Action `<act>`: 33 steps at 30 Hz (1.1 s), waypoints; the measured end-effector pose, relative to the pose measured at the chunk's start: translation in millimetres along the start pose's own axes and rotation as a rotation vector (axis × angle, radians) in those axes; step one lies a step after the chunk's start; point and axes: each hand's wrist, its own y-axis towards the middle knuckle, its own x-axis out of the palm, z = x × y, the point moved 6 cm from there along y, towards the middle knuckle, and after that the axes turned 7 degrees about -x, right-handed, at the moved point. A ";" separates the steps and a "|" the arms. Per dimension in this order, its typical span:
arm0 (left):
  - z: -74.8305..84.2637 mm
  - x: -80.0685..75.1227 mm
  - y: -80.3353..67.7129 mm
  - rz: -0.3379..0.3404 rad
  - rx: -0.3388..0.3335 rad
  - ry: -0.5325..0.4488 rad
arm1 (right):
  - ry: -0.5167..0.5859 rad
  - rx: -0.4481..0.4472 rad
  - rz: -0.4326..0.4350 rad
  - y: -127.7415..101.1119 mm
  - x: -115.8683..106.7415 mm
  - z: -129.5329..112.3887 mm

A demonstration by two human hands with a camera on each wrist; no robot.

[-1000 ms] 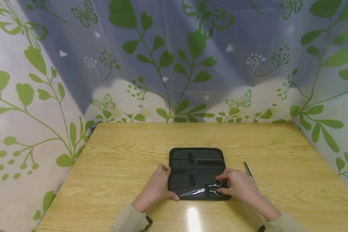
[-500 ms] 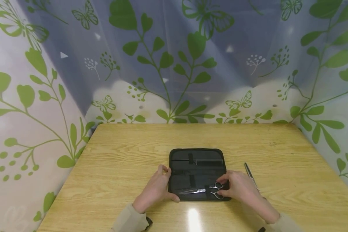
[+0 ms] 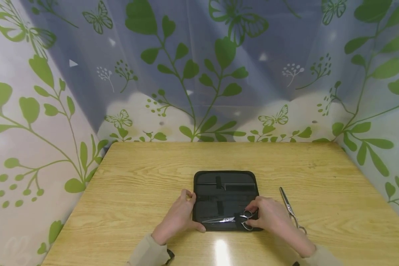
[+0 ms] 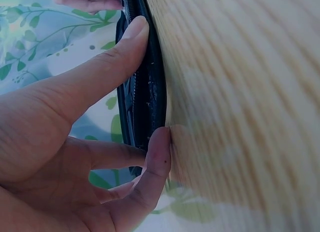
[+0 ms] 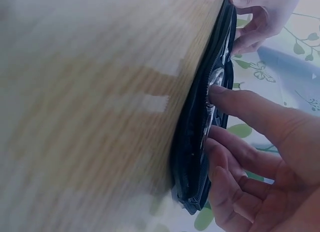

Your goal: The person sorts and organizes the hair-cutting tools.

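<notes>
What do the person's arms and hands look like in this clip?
Both hands are bare: no gloves, rings or markings show. The left hand and right hand come out of long beige sleeves. A dark strap or band sits at each wrist, only partly visible. Fingernails are short and unpainted.
</notes>
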 end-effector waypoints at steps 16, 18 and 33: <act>-0.1 -0.1 0.1 0.003 0.001 -0.018 | 0.002 -0.006 -0.021 -1.5 -1.4 -7.3; 0.0 -0.2 -0.1 0.004 0.003 -0.019 | 0.010 -0.007 -0.017 -2.1 -0.9 -6.7; 1.8 -2.6 -2.1 0.006 0.004 -0.027 | 0.105 -0.108 0.105 -9.3 -13.1 7.8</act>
